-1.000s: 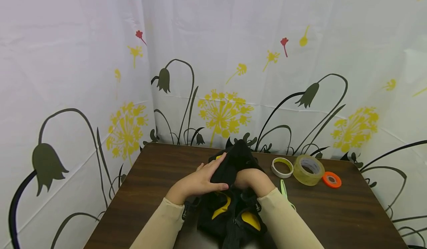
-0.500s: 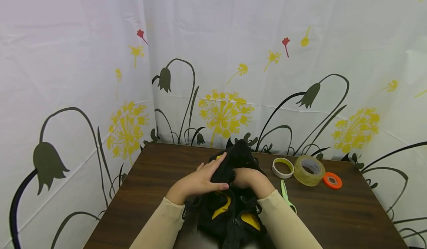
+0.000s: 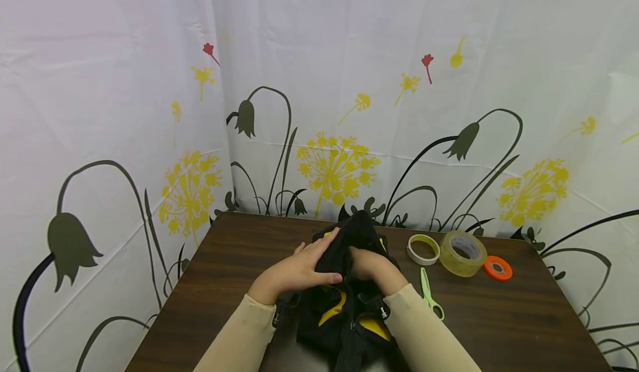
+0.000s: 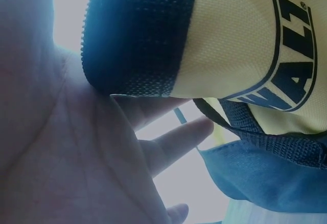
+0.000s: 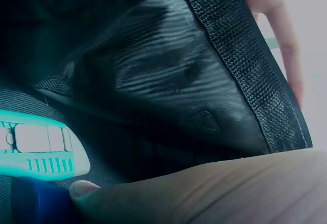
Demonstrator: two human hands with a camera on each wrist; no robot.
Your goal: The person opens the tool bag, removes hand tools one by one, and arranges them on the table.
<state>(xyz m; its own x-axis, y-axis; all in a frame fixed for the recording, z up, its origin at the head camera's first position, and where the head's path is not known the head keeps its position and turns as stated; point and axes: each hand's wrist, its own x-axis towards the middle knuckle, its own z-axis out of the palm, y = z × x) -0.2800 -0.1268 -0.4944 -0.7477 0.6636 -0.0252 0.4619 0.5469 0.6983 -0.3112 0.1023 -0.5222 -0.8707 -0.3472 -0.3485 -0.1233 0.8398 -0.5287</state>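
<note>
A black-and-yellow tool bag stands at the table's middle, its mouth open; part of a brand name shows on its side in the left wrist view. My left hand is against its left rim, fingers extended along the outside and thumb across the near edge. My right hand reaches into the mouth, its fingers hidden in the head view. Inside, in the right wrist view, lies a teal utility knife. My thumb tip is right beside it and a dark blue object; I cannot tell whether the fingers hold either.
Green scissors lie right of the bag, beside my right sleeve. Behind them are a white tape roll, a wide clear packing tape roll and a small orange tape roll. A flowered curtain hangs behind the table.
My right hand and forearm have shifted slightly left within the bag's mouth, uncovering more of the scissors. The left hand has stayed in place.
</note>
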